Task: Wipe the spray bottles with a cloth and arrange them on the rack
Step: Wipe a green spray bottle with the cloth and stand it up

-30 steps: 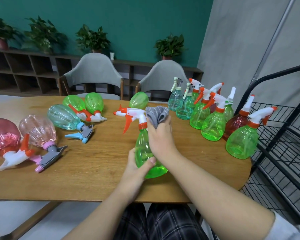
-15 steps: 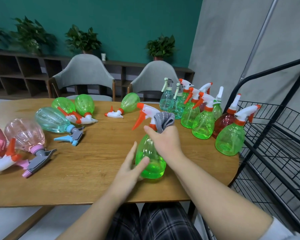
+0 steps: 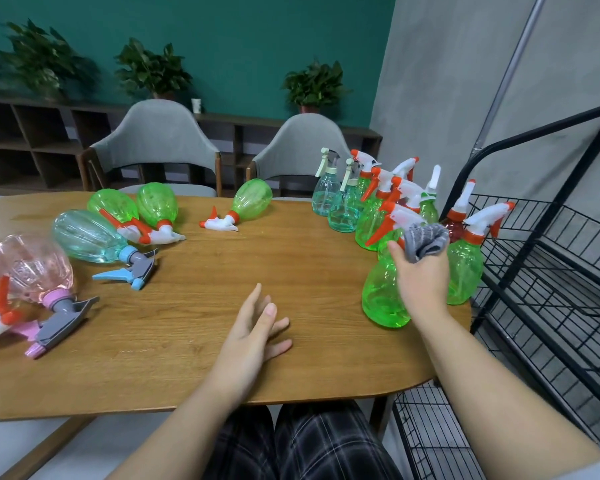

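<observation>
Right now your right hand [image 3: 421, 284] grips a green spray bottle [image 3: 383, 299] by its neck, with the grey cloth [image 3: 425, 242] bunched between fingers and bottle. It stands upright at the table's [image 3: 222, 271] right end, just beside the other upright bottles [image 3: 368, 206] and near the black wire rack [image 3: 548, 271]. Your left hand [image 3: 253, 336] hovers over the wood, fingers spread and holding nothing.

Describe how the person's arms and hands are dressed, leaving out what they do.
Both hands are bare: no gloves, rings or watch show on the left hand or the right hand. Both forearms are bare too. A light grey sleeve edge shows at the right upper arm, at the frame's corner. Dark plaid trousers cover the lap.
</observation>
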A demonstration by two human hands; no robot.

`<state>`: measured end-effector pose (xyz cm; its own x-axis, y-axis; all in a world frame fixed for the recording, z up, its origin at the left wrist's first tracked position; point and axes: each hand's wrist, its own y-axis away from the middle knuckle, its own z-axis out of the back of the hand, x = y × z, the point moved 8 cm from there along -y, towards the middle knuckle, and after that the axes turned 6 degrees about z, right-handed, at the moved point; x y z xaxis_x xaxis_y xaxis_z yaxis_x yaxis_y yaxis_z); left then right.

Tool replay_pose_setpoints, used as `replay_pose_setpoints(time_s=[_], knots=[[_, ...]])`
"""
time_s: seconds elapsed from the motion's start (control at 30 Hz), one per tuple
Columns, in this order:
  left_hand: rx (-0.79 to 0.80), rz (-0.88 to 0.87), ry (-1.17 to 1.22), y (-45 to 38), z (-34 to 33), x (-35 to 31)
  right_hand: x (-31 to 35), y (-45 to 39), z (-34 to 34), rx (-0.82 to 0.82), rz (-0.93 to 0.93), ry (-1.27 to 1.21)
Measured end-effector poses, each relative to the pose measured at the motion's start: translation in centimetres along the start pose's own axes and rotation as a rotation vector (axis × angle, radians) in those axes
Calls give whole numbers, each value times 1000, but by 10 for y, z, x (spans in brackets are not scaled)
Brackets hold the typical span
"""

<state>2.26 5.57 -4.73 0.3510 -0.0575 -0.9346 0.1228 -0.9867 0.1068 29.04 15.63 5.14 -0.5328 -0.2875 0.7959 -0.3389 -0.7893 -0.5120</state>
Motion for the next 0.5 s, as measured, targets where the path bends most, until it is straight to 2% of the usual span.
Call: replay_pose_setpoints(time_s=[0.3, 0.4, 0.5], knots=[[-7, 15, 29, -1, 1, 0, -7, -13, 27, -32, 78, 238], [-11, 19, 24, -1, 2, 1, 3, -12, 34, -66, 171, 375], [-15, 21, 21, -1, 2, 1, 14, -1, 19, 26, 363, 497]])
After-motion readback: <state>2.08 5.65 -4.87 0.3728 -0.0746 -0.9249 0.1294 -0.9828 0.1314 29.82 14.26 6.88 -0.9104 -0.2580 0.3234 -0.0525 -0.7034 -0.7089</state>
